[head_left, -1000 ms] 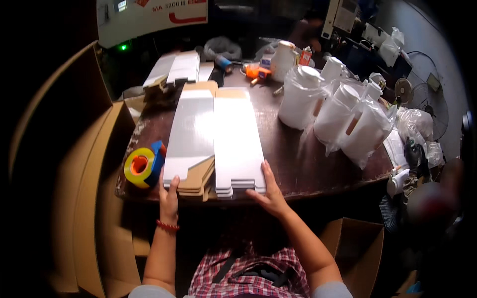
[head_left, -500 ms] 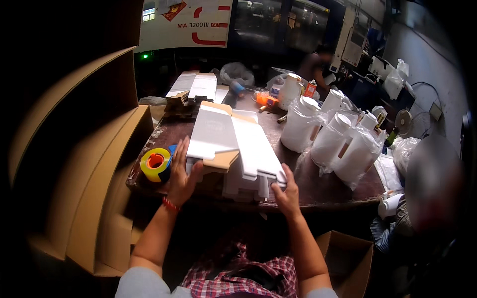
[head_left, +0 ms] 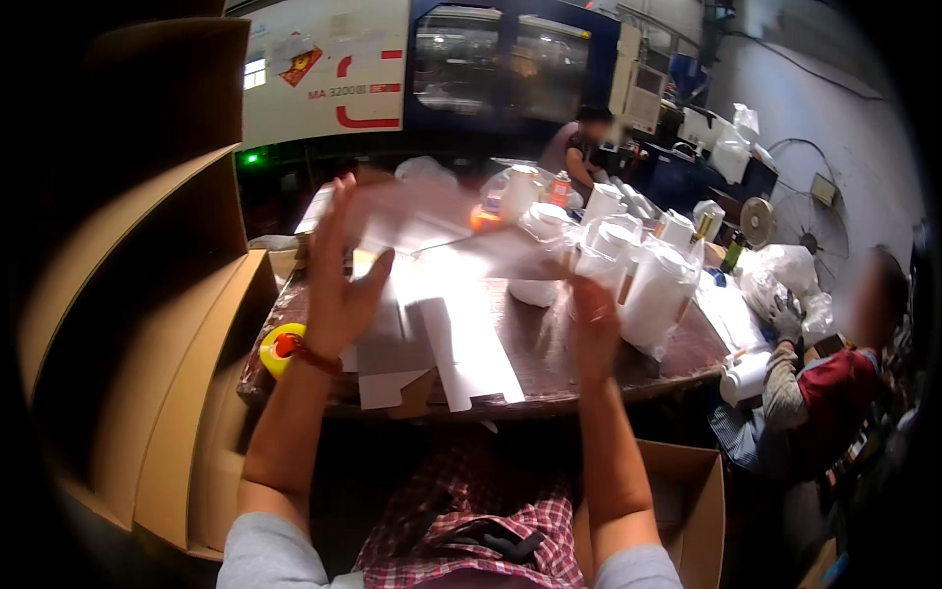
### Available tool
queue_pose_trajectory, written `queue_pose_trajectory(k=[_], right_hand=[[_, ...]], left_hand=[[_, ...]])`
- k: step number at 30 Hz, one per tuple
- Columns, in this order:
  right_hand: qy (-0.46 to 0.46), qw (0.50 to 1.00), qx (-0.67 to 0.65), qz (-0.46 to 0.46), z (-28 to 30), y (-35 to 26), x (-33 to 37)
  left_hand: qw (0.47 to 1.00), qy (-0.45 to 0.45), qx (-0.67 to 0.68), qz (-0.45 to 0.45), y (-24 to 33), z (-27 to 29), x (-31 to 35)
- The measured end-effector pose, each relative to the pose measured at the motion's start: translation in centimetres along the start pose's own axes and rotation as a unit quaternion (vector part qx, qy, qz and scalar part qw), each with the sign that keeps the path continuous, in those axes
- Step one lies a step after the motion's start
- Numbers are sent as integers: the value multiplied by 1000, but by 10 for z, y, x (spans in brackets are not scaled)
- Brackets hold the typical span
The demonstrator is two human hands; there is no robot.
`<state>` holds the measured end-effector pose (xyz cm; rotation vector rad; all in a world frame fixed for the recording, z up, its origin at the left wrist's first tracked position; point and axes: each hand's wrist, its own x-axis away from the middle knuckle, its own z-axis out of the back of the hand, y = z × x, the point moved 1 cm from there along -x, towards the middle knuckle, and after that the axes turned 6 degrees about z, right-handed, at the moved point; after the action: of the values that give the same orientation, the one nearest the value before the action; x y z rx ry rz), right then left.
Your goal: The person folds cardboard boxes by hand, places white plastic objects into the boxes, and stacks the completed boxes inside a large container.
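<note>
A flat white and brown carton (head_left: pixel 496 253), smeared by motion, is lifted and tilted above the table between my hands. My right hand (head_left: pixel 596 324), blurred too, has its fingers closed at the carton's right corner. At the carton's left side my left hand (head_left: pixel 343 280) is raised, fingers stretched upward and thumb apart; whether it touches the carton I cannot tell. Below lie more flat white cartons (head_left: pixel 466 348) with cut-out flaps, near the table's front edge. A yellow tape roll (head_left: pixel 280 348) is beside my left wrist, partly hidden by it.
White jugs in clear plastic bags (head_left: pixel 655 294) stand on the right of the dark red table (head_left: pixel 535 378). Large cardboard boxes (head_left: pixel 172 393) rise at the left; an open box (head_left: pixel 682 491) sits low right. One person (head_left: pixel 834 383) works at the right, another (head_left: pixel 574 152) behind the table.
Both hands have risen and moved away from me, lifting a carton off the others. The view has shifted, bringing the person at the right into clearer sight.
</note>
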<state>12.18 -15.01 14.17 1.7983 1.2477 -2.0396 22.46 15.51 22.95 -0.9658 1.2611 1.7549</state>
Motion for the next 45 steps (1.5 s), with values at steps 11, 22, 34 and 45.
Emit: queue_pose_trajectory(k=[11,22,34,45], right_hand=[[173,973,-12,150,219,-212,-87],[-36,971,-126,-202,128,-116,-20],[-452,891,-40,-19,118,-121,24],[-453,864,-31,-219,130,-88,23]], left_hand=[[931,-35,361,-45,182,-32,-40],[869,-257,420,-52,161,-50,81],[943,-229,241,17,117,-45,128],[893,-370,224,-127,134,-66,106]])
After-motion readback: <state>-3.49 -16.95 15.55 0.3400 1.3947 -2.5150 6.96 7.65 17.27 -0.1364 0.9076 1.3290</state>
